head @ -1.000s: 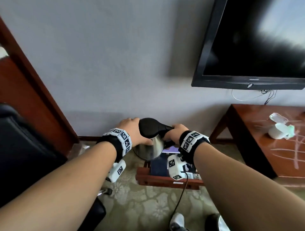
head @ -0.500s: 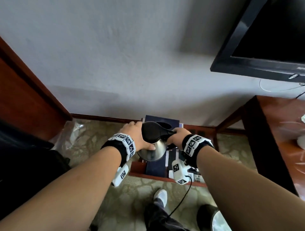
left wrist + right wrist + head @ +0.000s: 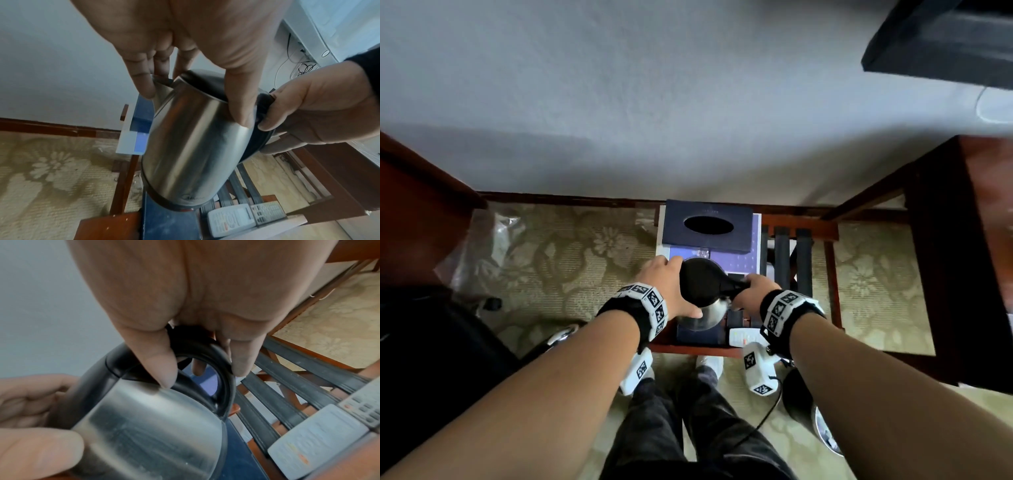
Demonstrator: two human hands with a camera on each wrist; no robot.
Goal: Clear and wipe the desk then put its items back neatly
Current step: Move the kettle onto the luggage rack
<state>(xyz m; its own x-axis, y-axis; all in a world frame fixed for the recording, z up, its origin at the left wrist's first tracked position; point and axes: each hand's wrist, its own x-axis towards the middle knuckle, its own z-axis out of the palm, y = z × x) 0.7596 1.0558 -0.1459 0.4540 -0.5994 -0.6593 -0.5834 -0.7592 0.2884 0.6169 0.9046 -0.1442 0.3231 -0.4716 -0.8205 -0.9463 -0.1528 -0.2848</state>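
A stainless-steel kettle (image 3: 709,313) with a black lid and handle is tilted over a low wooden rack (image 3: 832,260) on the floor. My left hand (image 3: 671,291) grips its top rim, thumb and fingers curled round the steel body (image 3: 195,146). My right hand (image 3: 753,294) is curled round the black handle (image 3: 222,363). The kettle's base is at a dark blue flat item (image 3: 168,224) on the rack; I cannot tell whether it touches. Behind it on the rack lies a dark blue tissue box (image 3: 709,222).
A white remote (image 3: 230,219) and a grey remote (image 3: 267,211) lie on the rack's front right. The dark wooden desk (image 3: 989,240) stands to the right, a black chair (image 3: 431,359) to the left, and a bin (image 3: 808,421) by my feet. A TV (image 3: 945,41) hangs on the wall.
My view has tipped down toward the floor. Both hands have kept hold of the kettle and brought it lower over the rack.
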